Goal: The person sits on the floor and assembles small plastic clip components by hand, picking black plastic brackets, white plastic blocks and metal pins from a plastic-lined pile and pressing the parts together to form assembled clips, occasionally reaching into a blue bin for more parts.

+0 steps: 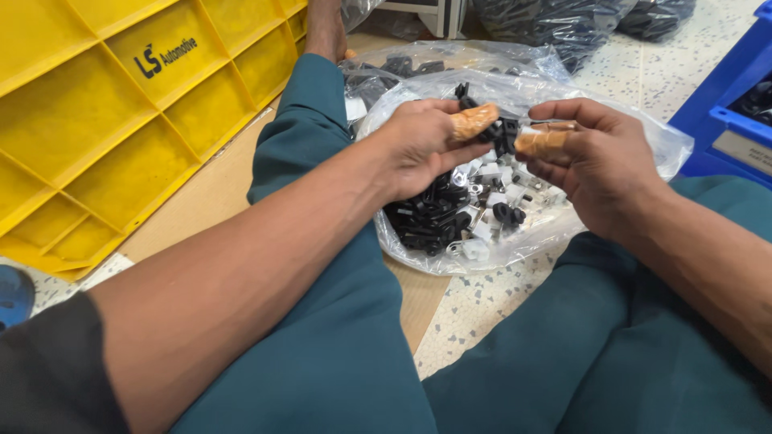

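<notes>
My left hand (422, 145) and my right hand (595, 161) meet above an open clear plastic bag (643, 133) on the floor between my legs. Both pinch the same small black plastic part (505, 133) between thumb and forefinger; tan rubber finger cots cover those fingertips. The bag holds several loose black and white plastic parts (458, 217), lying just below my hands.
A yellow plastic crate (104, 120) lies tilted at the left on brown cardboard (205, 193). A blue bin (724, 96) stands at the right edge. Dark plastic bags (555, 24) lie at the back. My teal trouser legs (338, 321) frame the speckled floor (474, 313).
</notes>
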